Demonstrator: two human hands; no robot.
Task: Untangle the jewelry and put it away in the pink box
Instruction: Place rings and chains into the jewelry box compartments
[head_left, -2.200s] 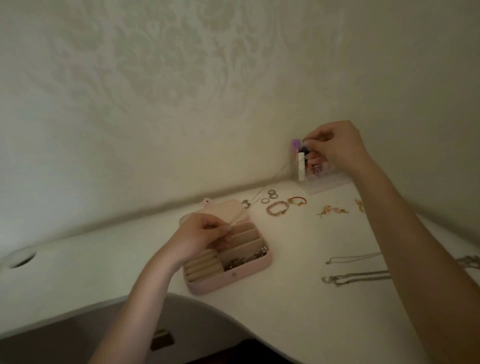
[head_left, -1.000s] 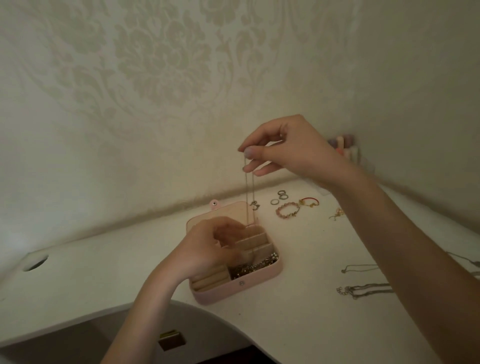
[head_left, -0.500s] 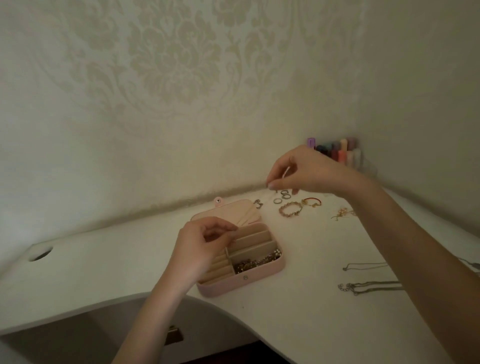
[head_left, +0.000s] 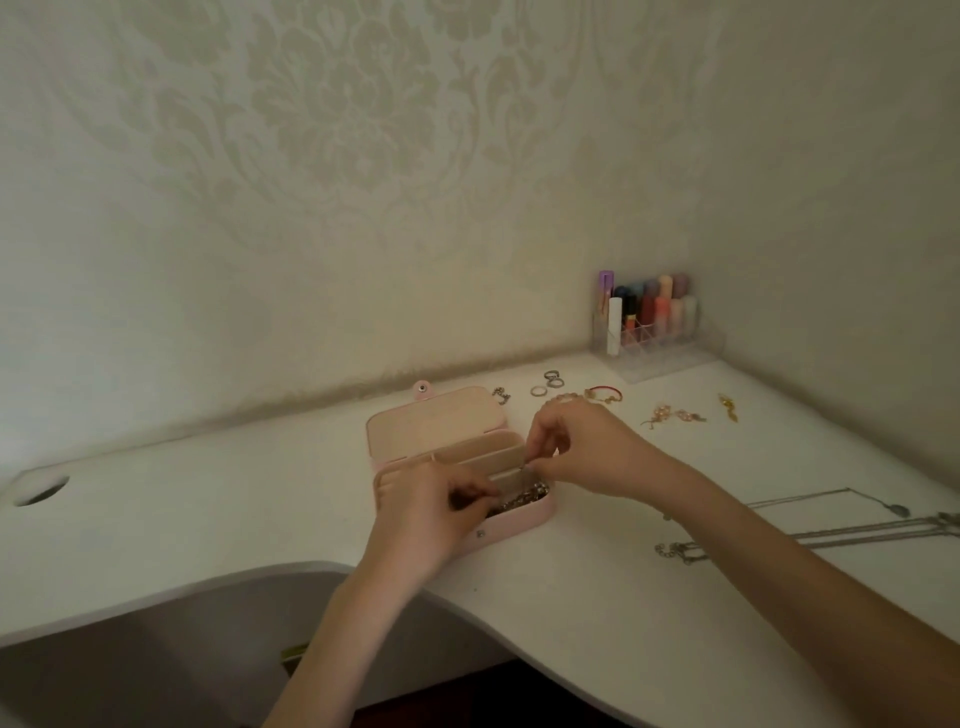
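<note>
The pink box (head_left: 511, 525) lies open on the white desk, its lid (head_left: 434, 426) folded back. A pile of chain jewelry (head_left: 522, 501) fills its front compartment. My left hand (head_left: 431, 514) hovers over the box's left half with fingers curled, pinching one end of a thin chain. My right hand (head_left: 582, 449) sits over the box's right edge and pinches the other end of the chain, which is barely visible between the fingers. Loose rings (head_left: 550, 382), a charm (head_left: 501, 395) and a red bracelet (head_left: 605, 392) lie behind the box.
Gold earrings (head_left: 672, 415) and a gold pendant (head_left: 727, 406) lie at the back right. Silver necklaces (head_left: 810, 532) stretch along the right side of the desk. A clear organizer with coloured tubes (head_left: 649, 322) stands in the corner. A cable hole (head_left: 39, 488) is at far left.
My right hand came down from high above the desk to the box's right edge, lowering the thin chain into the box. My left hand stayed over the box.
</note>
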